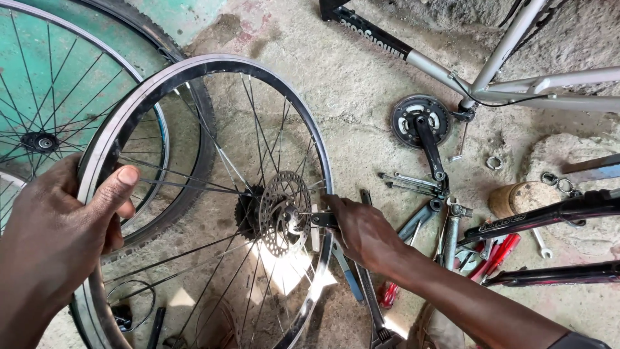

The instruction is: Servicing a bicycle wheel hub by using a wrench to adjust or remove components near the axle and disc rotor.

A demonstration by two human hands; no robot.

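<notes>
L hand (58, 226) closed round rim of bare wheel (194, 68), thumb over the top edge, holding it upright. No tyre on this rim. R hand (365, 229) shut on a dark wrench (323, 220), its head at the axle just left of the fingers, beside brake disc (283, 213) and sprocket cluster (247, 212). Axle hardware too small to read; can't tell if nut is loose or tight. Judged: hub work in progress, wheel already off bike, nothing refitted. Right of R hand: loose tools (445, 226) on concrete, crankset (423, 126) lying flat, grey frame (516, 81) beyond. Behind L hand: 2nd wheel w/ tyre (194, 168) against green wall.
</notes>
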